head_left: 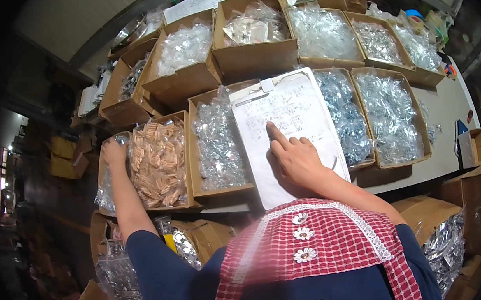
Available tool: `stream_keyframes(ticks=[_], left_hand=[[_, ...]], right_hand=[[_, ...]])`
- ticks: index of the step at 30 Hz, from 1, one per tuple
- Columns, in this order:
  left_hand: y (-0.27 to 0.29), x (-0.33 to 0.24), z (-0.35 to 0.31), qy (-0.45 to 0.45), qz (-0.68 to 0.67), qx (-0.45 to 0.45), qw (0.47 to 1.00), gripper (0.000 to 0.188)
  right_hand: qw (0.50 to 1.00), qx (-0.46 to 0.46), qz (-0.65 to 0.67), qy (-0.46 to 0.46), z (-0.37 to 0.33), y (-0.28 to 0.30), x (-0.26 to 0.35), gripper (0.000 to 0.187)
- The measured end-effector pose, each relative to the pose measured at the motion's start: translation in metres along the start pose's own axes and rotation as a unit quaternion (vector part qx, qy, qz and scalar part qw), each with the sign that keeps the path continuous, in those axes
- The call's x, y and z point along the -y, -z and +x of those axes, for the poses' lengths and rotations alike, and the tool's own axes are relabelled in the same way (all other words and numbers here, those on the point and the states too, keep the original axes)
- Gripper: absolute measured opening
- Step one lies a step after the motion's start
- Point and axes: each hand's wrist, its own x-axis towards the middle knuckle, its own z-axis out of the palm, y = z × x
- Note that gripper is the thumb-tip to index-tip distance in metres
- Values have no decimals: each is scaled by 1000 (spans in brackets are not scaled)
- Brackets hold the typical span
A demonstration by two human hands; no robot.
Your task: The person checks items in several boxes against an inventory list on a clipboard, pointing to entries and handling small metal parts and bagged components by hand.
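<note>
A clipboard [264,86] with a handwritten sheet [255,148] leans across the boxes in front of me. My right hand [298,157] rests on that sheet, its index finger stretched out to touch the writing and the other fingers loosely bent; it holds nothing. Far to the left, my left hand [115,152] reaches over a narrow cardboard box with clear plastic bags [105,193] in it. Its fingertips are too small and partly hidden, so I cannot make out a grip. Beside that arm stands a box of bagged wooden dowels [158,161].
Open cartons of bagged metal parts [219,140] and bluish bags [341,113] flank the clipboard. Behind them runs another row of cartons [186,76]. More cartons and bags [119,280] stand below the table edge on both sides. The grey table [446,122] shows at right.
</note>
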Motion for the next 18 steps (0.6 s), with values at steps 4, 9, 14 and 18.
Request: stream_keyframes(ticks=[4,9,14,18], left_hand=[[-3,-12,7,36,-13,20,999,31],[29,-32,2,139,-133,-62,979,29],[34,32,23,225,-491,-68,839,26],[48,25,26,226,-715,-36,660,19]], right_hand=[[1000,4,14,-3,-2,-3,-10,21],[1000,-4,10,0,-4,-10,-21,24],[999,31,20,3,1,-4,-12,33],[999,42,9,9,1,-10,-17,41]])
